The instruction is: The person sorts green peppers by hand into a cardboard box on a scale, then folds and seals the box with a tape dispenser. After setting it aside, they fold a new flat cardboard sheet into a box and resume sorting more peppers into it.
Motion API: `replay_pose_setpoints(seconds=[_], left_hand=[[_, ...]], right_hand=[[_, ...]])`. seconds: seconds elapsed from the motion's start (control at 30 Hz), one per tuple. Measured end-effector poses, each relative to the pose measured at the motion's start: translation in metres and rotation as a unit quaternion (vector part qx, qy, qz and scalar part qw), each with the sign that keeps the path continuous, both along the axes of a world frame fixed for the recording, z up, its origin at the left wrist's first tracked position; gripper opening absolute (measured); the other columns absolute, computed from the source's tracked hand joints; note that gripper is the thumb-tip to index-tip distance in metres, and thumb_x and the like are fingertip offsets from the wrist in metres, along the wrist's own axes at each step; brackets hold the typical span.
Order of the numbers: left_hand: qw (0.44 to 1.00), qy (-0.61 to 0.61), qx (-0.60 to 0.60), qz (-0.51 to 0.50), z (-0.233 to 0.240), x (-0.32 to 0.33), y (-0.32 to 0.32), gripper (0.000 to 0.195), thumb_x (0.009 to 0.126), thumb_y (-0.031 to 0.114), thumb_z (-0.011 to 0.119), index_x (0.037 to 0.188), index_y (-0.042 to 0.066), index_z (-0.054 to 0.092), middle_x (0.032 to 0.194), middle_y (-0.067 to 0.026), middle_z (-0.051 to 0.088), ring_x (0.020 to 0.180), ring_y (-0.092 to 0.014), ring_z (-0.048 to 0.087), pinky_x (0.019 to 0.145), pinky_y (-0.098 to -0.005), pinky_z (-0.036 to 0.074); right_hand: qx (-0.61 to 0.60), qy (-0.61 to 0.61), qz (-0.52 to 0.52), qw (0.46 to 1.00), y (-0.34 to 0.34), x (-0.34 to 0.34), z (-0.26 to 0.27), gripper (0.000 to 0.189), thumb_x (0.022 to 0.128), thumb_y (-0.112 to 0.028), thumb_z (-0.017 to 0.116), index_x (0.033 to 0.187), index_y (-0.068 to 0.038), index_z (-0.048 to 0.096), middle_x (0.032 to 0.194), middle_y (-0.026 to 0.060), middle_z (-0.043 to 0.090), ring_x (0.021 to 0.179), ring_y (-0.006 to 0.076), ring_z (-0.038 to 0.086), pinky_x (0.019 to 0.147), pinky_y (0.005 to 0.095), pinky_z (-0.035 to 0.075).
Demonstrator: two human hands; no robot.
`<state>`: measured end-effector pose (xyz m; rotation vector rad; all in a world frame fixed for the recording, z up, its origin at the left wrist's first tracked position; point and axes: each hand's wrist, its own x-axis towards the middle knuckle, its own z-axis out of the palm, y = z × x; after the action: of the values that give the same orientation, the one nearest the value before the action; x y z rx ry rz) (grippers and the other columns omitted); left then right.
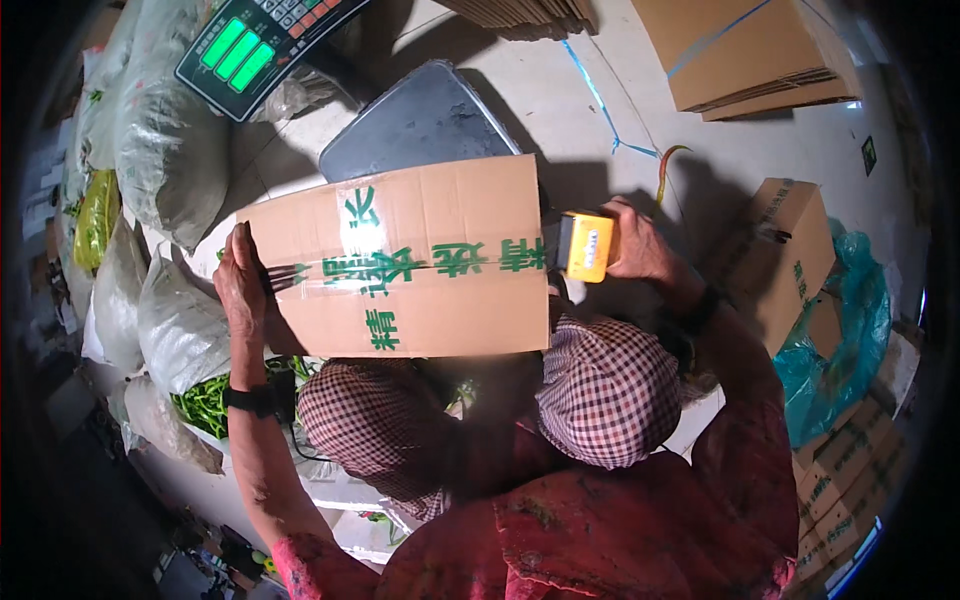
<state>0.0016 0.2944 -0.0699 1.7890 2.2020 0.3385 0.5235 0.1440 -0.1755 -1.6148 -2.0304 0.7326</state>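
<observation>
A long cardboard box (450, 300) lies in front of my knees, its taped top seam facing up and green writing printed across it. My left hand (241, 281) grips the box's left end, with the thumb side along its edge. My right hand (637, 240), just beyond the box's right end, holds a yellow and black block-shaped tool (590, 246); its exact kind is unclear. A small gap separates the tool from the box. Behind the box, the dark plate of a platform scale (427, 124) is partly covered.
The scale's lit display (236, 56) stands at the upper left. Stuffed plastic sacks (172, 150) line the left side, one with green peppers (202, 405). Flattened cartons (735, 52) lie at the upper right. Another carton (787, 255) and teal plastic (847, 330) sit to the right.
</observation>
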Motion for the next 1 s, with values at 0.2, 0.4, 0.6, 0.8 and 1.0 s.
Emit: replay_pose_setpoints(seconds=[0.2, 0.4, 0.6, 0.8, 1.0], left_hand=[[0.997, -0.079, 0.02, 0.011, -0.004, -0.001, -0.001, 0.065, 0.101, 0.053, 0.035, 0.113, -0.004, 0.062, 0.09, -0.0227, 0.067, 0.083, -0.03, 0.062, 0.077, -0.0397, 0.047], [0.984, -0.174, -0.009, 0.025, -0.012, -0.014, 0.003, 0.066, 0.101, 0.053, 0.038, 0.103, -0.009, 0.06, 0.086, -0.016, 0.064, 0.081, -0.019, 0.055, 0.076, -0.0342, 0.045], [0.968, -0.247, -0.037, 0.029, -0.008, -0.013, 0.0, 0.062, 0.102, 0.05, 0.037, 0.109, -0.007, 0.06, 0.096, -0.0103, 0.065, 0.084, -0.017, 0.056, 0.078, -0.0314, 0.045], [0.96, -0.279, 0.023, -0.013, -0.014, -0.005, 0.0, 0.062, 0.101, 0.054, 0.037, 0.096, -0.003, 0.062, 0.079, -0.0017, 0.058, 0.069, -0.013, 0.052, 0.065, -0.0275, 0.043], [0.941, -0.337, 0.036, 0.005, -0.01, 0.01, 0.003, 0.055, 0.099, 0.058, 0.04, 0.075, 0.009, 0.049, 0.062, 0.0059, 0.036, 0.056, -0.006, 0.033, 0.05, -0.0269, 0.027]], right_hand=[[-0.091, -0.059, -0.022, 0.994, -0.034, 0.078, -0.051, 0.071, 0.07, -0.033, 0.084, 0.12, 0.0, 0.046, 0.111, 0.0243, 0.058, 0.102, 0.044, 0.059, 0.084, 0.0471, 0.051], [-0.099, -0.206, 0.062, 0.971, 0.006, -0.003, -0.008, 0.031, 0.086, -0.023, 0.058, 0.107, -0.001, 0.051, 0.093, 0.0209, 0.056, 0.082, 0.0368, 0.058, 0.075, 0.0497, 0.046], [0.117, -0.561, 0.244, 0.782, 0.026, -0.051, 0.059, 0.035, 0.086, -0.024, 0.049, 0.105, 0.0, 0.066, 0.1, 0.0163, 0.061, 0.094, 0.0313, 0.058, 0.076, 0.0465, 0.044], [-0.214, -0.507, 0.16, 0.82, 0.052, -0.1, 0.045, 0.029, 0.083, -0.027, 0.06, 0.103, -0.009, 0.072, 0.104, 0.0098, 0.064, 0.101, 0.0243, 0.059, 0.075, 0.0456, 0.046], [-0.198, -0.461, 0.109, 0.858, 0.049, -0.083, 0.038, 0.024, 0.085, -0.024, 0.06, 0.1, -0.011, 0.072, 0.101, 0.0082, 0.067, 0.099, 0.0222, 0.061, 0.074, 0.0437, 0.048]])
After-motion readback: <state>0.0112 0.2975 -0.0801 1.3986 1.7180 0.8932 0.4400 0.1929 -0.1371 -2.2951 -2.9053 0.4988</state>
